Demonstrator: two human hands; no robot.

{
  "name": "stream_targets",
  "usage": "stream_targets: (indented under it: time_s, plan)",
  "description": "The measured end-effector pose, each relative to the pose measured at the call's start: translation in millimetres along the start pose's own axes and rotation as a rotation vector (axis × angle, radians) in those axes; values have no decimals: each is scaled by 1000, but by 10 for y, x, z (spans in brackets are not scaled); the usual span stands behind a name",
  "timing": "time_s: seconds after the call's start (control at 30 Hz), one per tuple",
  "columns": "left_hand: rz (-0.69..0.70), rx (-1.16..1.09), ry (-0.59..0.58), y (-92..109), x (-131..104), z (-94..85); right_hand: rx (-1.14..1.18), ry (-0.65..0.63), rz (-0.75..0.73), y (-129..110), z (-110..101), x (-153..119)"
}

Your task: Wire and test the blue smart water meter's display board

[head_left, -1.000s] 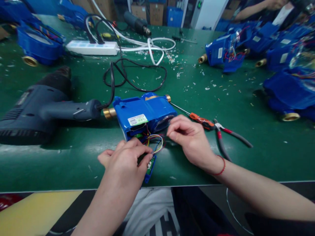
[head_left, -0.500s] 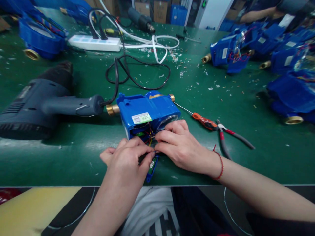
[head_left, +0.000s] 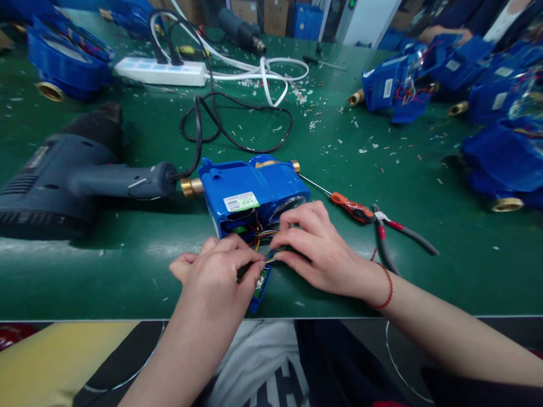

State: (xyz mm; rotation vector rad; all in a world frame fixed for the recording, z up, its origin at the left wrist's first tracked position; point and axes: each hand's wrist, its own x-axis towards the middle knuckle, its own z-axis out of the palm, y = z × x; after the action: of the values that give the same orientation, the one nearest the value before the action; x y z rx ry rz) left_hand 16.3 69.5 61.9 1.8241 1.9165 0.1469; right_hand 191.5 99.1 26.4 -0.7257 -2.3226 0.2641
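Note:
A blue water meter (head_left: 254, 189) with brass pipe ends lies in front of me, its housing open on the near side. Thin coloured wires (head_left: 266, 233) come out of that opening. My left hand (head_left: 220, 271) pinches the wires between thumb and forefinger, just in front of the housing. Close beside it, my right hand (head_left: 316, 249) has its thumb and forefinger closed on the same wires, a little to the right. Beneath the fingertips a small blue-framed circuit board (head_left: 261, 285) shows in part; my left hand hides the rest.
A heat gun (head_left: 85, 175) lies at left, its black cord looping behind the meter. An orange screwdriver (head_left: 352, 208) and red-grey pliers (head_left: 388, 226) lie at right. Farther back are a white power strip (head_left: 163, 72) and more blue meters (head_left: 392, 87). Another person's arm (head_left: 445, 34) shows at far right.
My right hand has drawn slightly right, away from the left fingertips, so more of the wires shows between them. The other person's arm at far right has shifted.

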Motion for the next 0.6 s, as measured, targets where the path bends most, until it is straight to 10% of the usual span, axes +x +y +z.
stream_targets:
  time_s: [0.1,0.3,0.6]
  plan:
    - [-15,-16,15,58,1,-22,89,-6,11,-3,85,20]
    - [120,-87,65,-117,11,42,532,427,423,37,-25,59]
    - [161,-60,35,-172,19,48,-152,37,-101,4,64,-110]
